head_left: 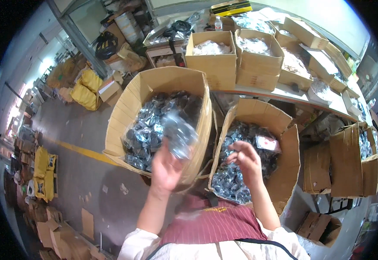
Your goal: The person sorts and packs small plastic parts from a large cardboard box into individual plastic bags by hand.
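Note:
Clear plastic bags with dark contents (179,134) rise from my left hand (168,167), which is closed around their lower end; motion blurs them, and I cannot tell how many there are. They are at the near side of a large open carton (154,82) filled with similar shiny dark packets (143,138). Over a second open carton (289,160), to the right, hovers my right hand (245,160). Its fingers are bent and apart, with nothing visible between them. More dark packets (232,184) fill that carton, and a white and red packet (267,144) lies on top.
Behind the cartons, a long bench (284,91) carries several boxes of bagged parts (210,47) and a bottle (218,23). More cartons (347,160) stand at right. Yellow sacks (87,89) lie on the floor at left, beyond a yellow floor line (85,151).

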Available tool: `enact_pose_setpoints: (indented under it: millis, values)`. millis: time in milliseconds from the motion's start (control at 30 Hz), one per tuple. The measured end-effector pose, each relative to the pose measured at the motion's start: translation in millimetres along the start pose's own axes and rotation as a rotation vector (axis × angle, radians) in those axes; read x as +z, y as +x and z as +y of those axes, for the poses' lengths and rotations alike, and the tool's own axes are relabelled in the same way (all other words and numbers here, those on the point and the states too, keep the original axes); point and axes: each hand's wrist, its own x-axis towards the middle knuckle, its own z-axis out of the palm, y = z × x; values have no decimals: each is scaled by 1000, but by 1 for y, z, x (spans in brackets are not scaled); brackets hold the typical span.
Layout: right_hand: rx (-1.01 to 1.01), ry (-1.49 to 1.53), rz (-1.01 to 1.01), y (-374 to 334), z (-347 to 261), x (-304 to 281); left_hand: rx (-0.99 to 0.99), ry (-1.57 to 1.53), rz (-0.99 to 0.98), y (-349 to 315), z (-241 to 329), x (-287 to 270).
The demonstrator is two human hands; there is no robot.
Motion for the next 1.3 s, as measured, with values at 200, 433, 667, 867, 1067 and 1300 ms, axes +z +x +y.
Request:
enact_pose_setpoints:
  millis: [200, 433, 667, 867, 1067, 1300]
  values:
    - [310, -1614, -155, 22, 206, -185, 300, 1166, -15, 12, -14, -1]
    - [1056, -2049, -1268, -39, 293, -205, 186, 1055, 123, 12, -13, 9]
    - [968, -2203, -1283, -37, 320, -230, 175, 1067, 131, 19, -14, 12]
    - [1241, -2078, -1340, -55, 284, -228, 178, 1152, 106, 19, -11, 11]
    - [1038, -2233, -1315, -72, 266, -230, 130, 1013, 125, 19, -11, 5]
    - [1010, -2142, -1401, -81, 237, -225, 111, 944, 129, 19, -10, 8]
